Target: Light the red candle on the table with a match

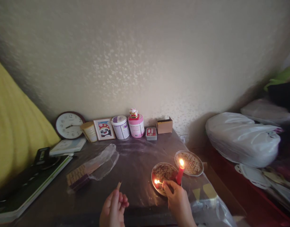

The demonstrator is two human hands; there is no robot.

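"State the count of candles."

"On my remote feed, one red candle [180, 174], alight, its lower end partly hidden."

"Hands?"

"Two. The right hand [179, 200], just in front of the candle, pinches one burning stick [160, 183], its flame left of the candle. The left hand [113, 208], farther left, grips one short piece [119, 186] with a dark tip."

"Plates?"

"I record two: a near plate [165, 171] just left of the candle, a far plate [193, 163] beyond it to the right."

"Remaining bench [135, 160] items?"

"Left of the candle, one packet [77, 177]; far behind it, two canisters [121, 130] and one clock [68, 126]."
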